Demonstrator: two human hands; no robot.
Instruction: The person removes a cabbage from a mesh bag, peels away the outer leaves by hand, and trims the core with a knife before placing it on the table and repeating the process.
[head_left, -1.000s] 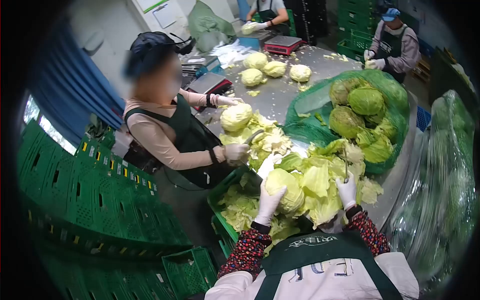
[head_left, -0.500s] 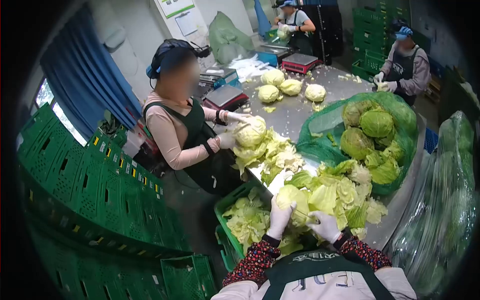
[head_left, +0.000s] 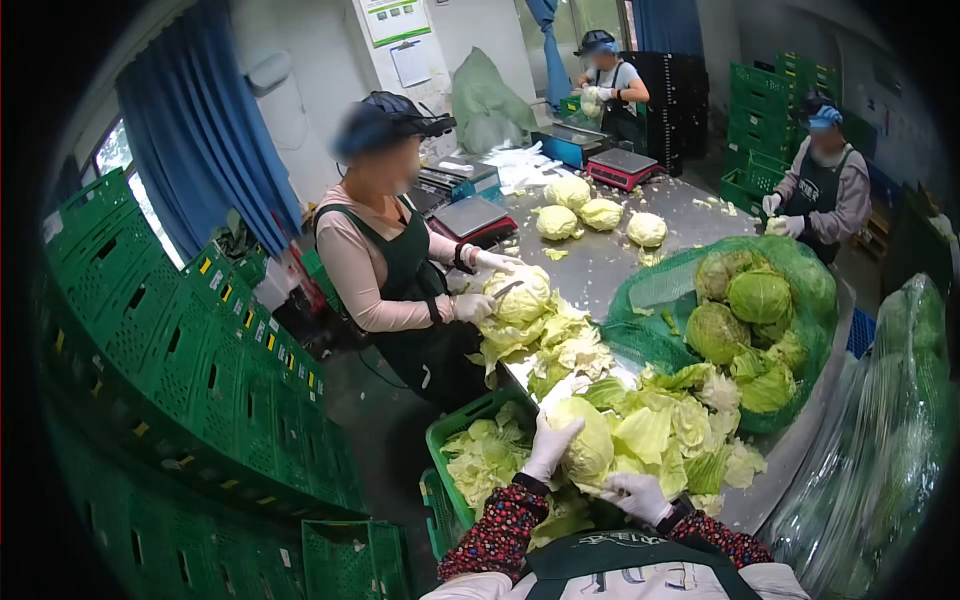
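A pale green cabbage (head_left: pixel 583 440) is held at the near end of the metal table. My gloved left hand (head_left: pixel 550 446) grips it from its left side. At its lower right, my gloved right hand (head_left: pixel 638 496) has its fingers closed on something I cannot make out, close to the cabbage's lower edge. Loose cabbage leaves (head_left: pixel 655 430) are heaped just beyond and to the right. Below left of the table edge, a green crate (head_left: pixel 440 440) holds more leaves.
A co-worker (head_left: pixel 385 240) at the left holds a knife against another cabbage (head_left: pixel 522 295). Green netting (head_left: pixel 640 290) with whole cabbages lies at the right. Two more people work farther back. Stacked green crates (head_left: pixel 170 350) line the left; wrapped plastic (head_left: pixel 870 440) stands right.
The view has shifted, so the table appears lower. The cabbage in my left hand has turned, and my right hand is now lower beside it.
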